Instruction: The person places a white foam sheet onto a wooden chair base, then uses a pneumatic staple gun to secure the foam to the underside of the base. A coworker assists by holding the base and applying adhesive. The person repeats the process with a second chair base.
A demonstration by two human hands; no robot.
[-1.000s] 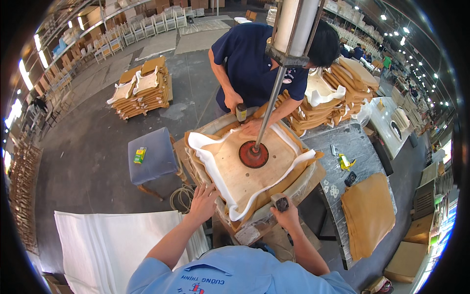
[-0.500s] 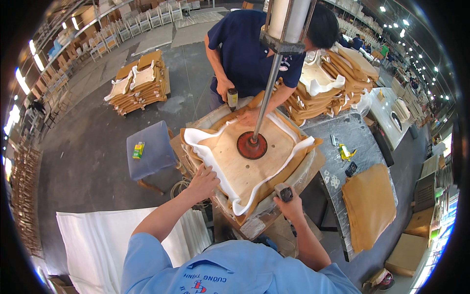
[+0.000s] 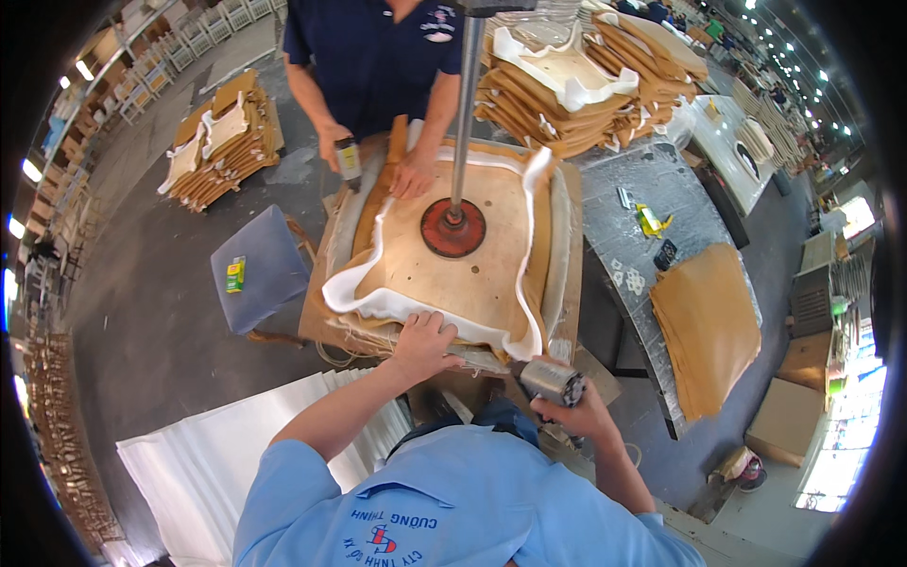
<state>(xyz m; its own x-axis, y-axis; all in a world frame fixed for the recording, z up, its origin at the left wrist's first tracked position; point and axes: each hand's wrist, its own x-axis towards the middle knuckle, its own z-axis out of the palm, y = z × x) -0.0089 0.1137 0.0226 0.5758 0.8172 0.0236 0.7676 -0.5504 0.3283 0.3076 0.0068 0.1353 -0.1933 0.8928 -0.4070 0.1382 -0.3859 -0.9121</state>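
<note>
An upholstered seat with a bare plywood back (image 3: 487, 283) lies face down, its white padding (image 3: 387, 300) and brown cover (image 3: 543, 222) standing up around the rim. A round red press plate (image 3: 437, 231) on a metal rod bears on the board. My left hand (image 3: 422, 348) grips the near edge, fingers over the white padding. My right hand (image 3: 584, 411) holds a staple gun (image 3: 551, 381) beside the near right corner. Across from me, a co-worker's hand (image 3: 333, 146) holds another staple gun (image 3: 349, 163); their other hand (image 3: 414, 173) presses the far left edge.
Stacks of brown and white covered seats (image 3: 548, 109) stand at the back right and far left. A grey table (image 3: 652, 189) at the right bears brown sheets (image 3: 707, 331). At the left stands a blue-grey stool (image 3: 260, 274) with a small box; white sheets (image 3: 217, 439) lie below.
The seat has turned counterclockwise under the press plate. My left hand has shifted to the near edge. My right hand has brought the staple gun lower, by the near right corner.
</note>
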